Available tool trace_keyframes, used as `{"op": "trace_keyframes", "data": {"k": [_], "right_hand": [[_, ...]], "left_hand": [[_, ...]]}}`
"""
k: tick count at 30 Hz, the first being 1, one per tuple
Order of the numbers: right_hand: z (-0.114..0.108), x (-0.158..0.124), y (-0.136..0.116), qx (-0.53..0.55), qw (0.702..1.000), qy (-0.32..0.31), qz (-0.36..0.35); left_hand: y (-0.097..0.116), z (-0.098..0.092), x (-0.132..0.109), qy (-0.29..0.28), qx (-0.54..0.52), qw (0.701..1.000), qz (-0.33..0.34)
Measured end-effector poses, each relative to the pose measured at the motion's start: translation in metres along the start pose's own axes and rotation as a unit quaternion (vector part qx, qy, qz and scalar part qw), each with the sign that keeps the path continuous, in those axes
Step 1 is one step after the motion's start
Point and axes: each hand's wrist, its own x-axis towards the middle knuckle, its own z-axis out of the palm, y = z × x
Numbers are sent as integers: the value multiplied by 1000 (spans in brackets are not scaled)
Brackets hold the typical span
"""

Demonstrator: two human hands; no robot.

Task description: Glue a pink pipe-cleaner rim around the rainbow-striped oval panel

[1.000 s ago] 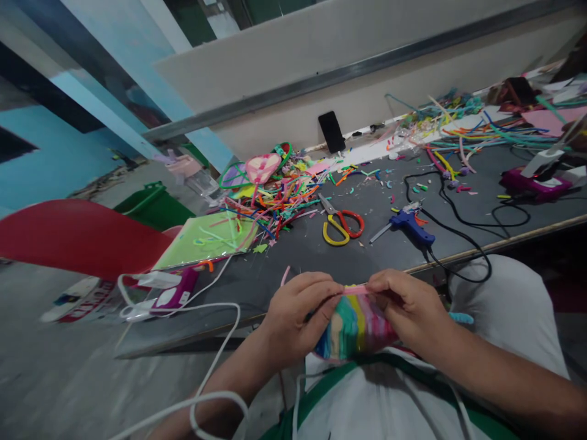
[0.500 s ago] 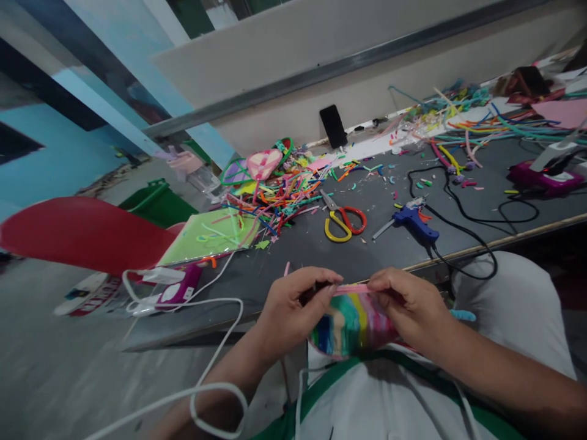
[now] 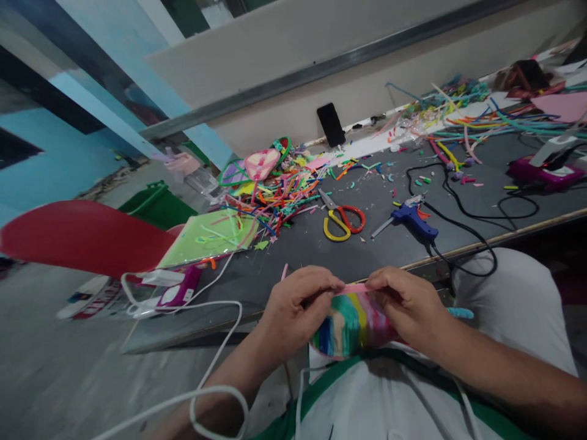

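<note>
left fingertips [image 3: 338, 285] now lower, hands [image 3: 296, 305] tight on pink strip [image 3: 354, 288], scissors [image 3: 338, 209], glue gun [image 3: 415, 221] beyond

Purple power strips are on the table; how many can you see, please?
2: one purple power strip at the left end of the gray table, another right of the blue glue gun; more may be hidden.

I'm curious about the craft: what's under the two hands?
Partly under the left hand and right hand is a striped piece; both pinch a pink strip at its far edge. The piece's underside and whatever the hands cover are hidden.
</note>
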Motion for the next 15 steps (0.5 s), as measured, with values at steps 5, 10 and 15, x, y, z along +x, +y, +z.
{"op": "trace_keyframes", "data": {"k": [5,10,15], "right_hand": [[1,0,1,15,1000,2,13],[2,0,0,19,999,2,25],[1,2,-2,19,999,-1,45]], "left_hand": [[-4,3,-8,8,111,990,90],[-11,5,-13,4,158,971,180],[-17,1,-15,-33,198,955,220]]}}
